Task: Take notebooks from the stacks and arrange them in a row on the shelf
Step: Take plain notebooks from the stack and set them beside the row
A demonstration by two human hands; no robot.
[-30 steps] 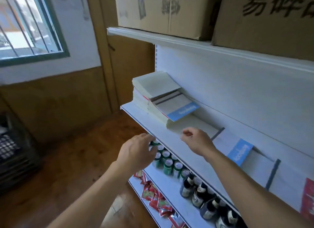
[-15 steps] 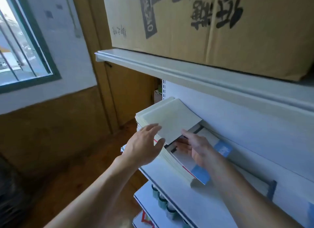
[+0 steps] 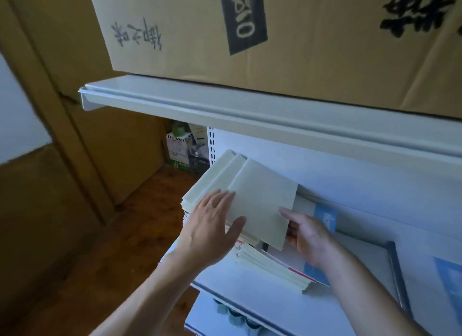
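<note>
The left hand [image 3: 212, 225] lies flat with straight fingers on the stack [image 3: 205, 188] at the left end of the shelf [image 3: 250, 298], seemingly to steady it, while the right hand [image 3: 308, 238] pinches the right edge of the top notebook [image 3: 265, 205], likely to lift it away.

Printed cardboard box [image 3: 275, 35] overhead, wooden floor [image 3: 75, 273], possibly cans [image 3: 235, 315] below, blurred packages [image 3: 178, 148] in corner

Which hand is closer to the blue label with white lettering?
Right. The right hand is in front of the blue label; the left hand rests on the notebook stack, farther left.
</note>
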